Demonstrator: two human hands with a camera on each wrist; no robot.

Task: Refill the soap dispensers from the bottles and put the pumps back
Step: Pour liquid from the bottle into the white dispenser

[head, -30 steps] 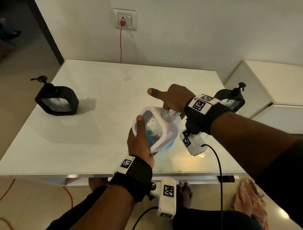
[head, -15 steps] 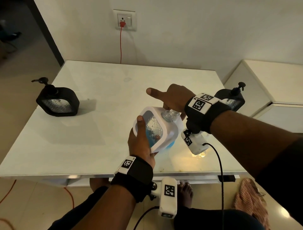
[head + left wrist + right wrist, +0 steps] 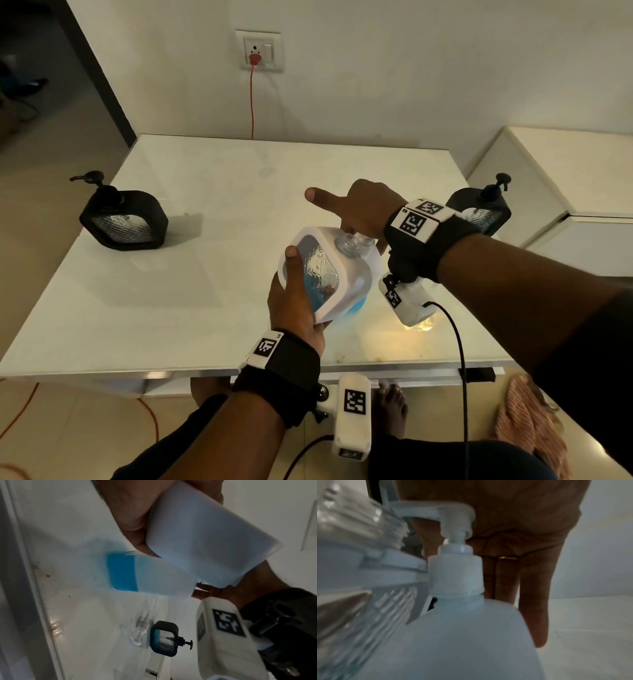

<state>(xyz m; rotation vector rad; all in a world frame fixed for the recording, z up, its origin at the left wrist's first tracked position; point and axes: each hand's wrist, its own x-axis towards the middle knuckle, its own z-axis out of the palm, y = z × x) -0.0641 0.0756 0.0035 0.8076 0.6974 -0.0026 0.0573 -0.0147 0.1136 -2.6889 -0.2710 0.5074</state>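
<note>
A: Fingers first?
B: Left hand (image 3: 297, 301) has its thumb and fingers wrapped round the white dispenser (image 3: 322, 274), holding it tilted in the air near the front edge of the table (image 3: 205, 212). Right hand (image 3: 359, 212) lies on the pump (image 3: 453, 515) of the refill bottle (image 3: 462, 635); fingers straight, index sticking out left, palm pressing the pump head.
A: Key relation?
B: The dispenser's open glass neck (image 3: 346, 244) is just beside the pump nozzle, to its left, tipped toward it. The bottle stands upright to the right of the dispenser, touching it, with blue soap low down.
A: Next?
B: Likely more pumping; the neck must stay under the nozzle or soap spills.
A: Rest?
B: A loose white pump (image 3: 140, 630) lies on the table. One black dispenser (image 3: 125, 219) far left, another (image 3: 486, 209) far right, both with pumps on.
</note>
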